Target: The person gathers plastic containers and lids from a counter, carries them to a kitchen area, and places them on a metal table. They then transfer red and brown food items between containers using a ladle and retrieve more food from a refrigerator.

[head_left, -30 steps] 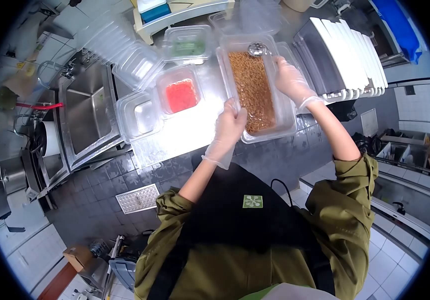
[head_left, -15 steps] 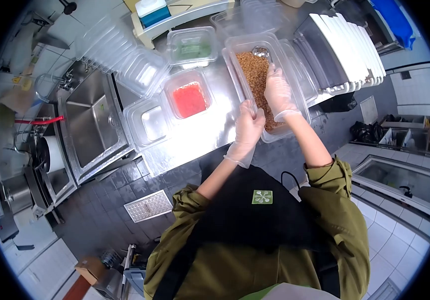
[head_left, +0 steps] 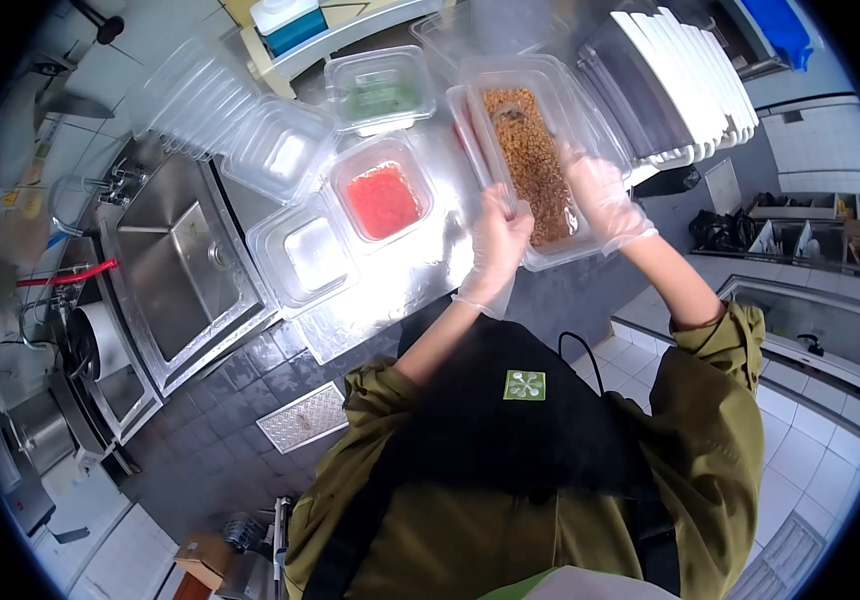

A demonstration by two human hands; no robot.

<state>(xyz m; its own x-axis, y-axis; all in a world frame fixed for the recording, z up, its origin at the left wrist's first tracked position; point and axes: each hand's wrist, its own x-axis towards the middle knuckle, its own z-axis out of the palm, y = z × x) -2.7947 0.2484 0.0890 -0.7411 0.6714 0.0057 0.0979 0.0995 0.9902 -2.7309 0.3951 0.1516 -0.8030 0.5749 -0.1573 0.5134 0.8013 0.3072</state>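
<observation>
A long clear plastic container (head_left: pixel 582 245) holds brown grains (head_left: pixel 535 160) that look like cooked buckwheat. My gloved left hand (head_left: pixel 498 245) is closed on its near left edge, thumb toward the inside. My gloved right hand (head_left: pixel 605 195) is over the right rim, smeared by motion, with its fingers curled at the ladle's handle, which the blur mostly hides. The ladle's metal bowl (head_left: pixel 508 114) shows faintly, sunk in the grains toward the far end.
Left of the container are tubs of red chopped food (head_left: pixel 385 200) and green food (head_left: pixel 380 98), a tub with no visible contents (head_left: pixel 305 255) and stacked clear tubs (head_left: pixel 280 150). A sink (head_left: pixel 175 265) lies farther left. White-edged dark panels (head_left: pixel 675 85) stand at the right.
My right hand has moved right and slightly nearer me, from over the grains to the right rim. The ladle bowl now sits lower in the grains. My left hand keeps its hold.
</observation>
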